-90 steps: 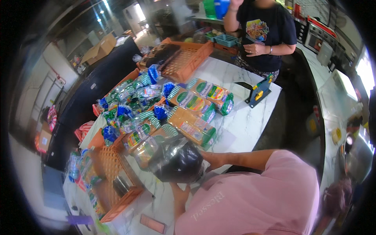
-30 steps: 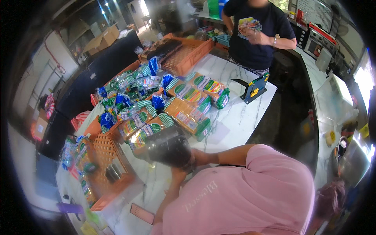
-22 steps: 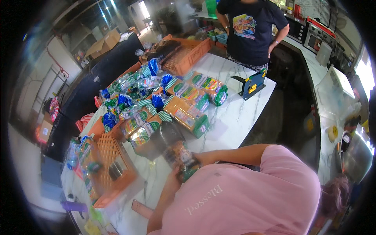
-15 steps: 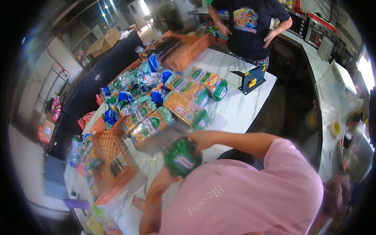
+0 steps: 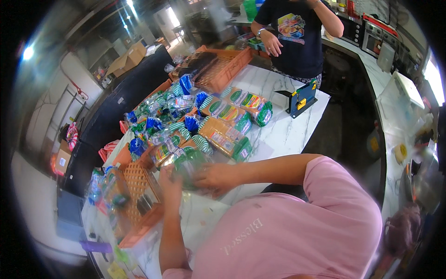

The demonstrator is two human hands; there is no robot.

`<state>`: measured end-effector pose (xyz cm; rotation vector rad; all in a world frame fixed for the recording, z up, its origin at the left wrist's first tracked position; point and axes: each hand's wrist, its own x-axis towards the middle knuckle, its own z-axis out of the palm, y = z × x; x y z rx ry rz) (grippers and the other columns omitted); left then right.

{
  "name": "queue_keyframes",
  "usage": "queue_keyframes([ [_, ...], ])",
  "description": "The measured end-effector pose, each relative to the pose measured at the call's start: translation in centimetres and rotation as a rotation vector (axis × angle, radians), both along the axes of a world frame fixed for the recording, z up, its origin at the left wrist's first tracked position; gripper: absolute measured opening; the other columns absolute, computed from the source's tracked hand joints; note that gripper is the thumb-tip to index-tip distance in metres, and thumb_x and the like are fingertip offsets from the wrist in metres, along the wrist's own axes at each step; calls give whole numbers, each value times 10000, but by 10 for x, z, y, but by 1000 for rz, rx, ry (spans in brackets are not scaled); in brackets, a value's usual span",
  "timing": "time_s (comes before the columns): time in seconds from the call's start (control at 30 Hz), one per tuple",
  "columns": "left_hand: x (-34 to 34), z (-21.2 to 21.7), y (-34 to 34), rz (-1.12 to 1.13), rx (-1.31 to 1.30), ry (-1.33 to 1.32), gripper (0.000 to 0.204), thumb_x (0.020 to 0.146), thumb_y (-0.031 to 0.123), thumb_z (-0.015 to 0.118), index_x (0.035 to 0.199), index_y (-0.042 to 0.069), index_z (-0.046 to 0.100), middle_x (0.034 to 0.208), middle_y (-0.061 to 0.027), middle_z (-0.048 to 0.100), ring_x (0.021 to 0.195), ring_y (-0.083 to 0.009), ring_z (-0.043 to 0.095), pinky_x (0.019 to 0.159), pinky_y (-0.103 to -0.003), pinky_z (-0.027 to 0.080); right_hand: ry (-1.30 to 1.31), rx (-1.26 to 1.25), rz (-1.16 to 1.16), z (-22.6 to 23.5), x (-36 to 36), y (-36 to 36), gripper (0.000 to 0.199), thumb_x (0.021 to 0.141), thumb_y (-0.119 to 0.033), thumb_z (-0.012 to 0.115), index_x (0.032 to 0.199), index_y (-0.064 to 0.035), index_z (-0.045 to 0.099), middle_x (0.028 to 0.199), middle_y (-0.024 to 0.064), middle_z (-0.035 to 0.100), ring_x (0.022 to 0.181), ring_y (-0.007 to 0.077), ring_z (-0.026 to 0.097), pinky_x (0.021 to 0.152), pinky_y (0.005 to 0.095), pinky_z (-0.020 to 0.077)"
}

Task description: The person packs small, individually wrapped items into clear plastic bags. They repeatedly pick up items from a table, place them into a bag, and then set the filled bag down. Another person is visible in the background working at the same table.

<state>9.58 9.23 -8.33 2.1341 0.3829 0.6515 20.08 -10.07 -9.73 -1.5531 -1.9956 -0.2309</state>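
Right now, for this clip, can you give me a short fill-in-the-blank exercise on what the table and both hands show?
1. Both hands, left hand and right hand, hold one clear ____ with a green print.
2. The table has a white ____ top.
3. The crate by the left hand is ____ in colour.
4. The tape dispenser near the far edge is blue and ____.

Missing words: bag; marble; orange; yellow
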Motion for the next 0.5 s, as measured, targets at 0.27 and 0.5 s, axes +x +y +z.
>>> queue_keyframes([
  [0.27, -8, 122, -50, -234, 492, -13, 384, 705, -2, 598, 1080, 59, 539, 785, -62, 541, 745, -209, 541, 653, -316, 419, -64, -357, -27, 8, 0, 17, 419, 687, -317, 695, 1052, -127, 616, 1100, 109, 549, 1095, 290, 502, 927, 510, 341],
  [0.5, -30, 74, -29, -358, 870, 474, 327, 676, 81, 714, 978, 63, 589, 893, -89, 597, 908, -268, 558, 927, -417, 334, 79, -103, 25, 10, 15, -3, 331, 786, -246, 624, 1104, -154, 606, 1261, 123, 477, 1225, 310, 399, 1008, 636, 199],
])
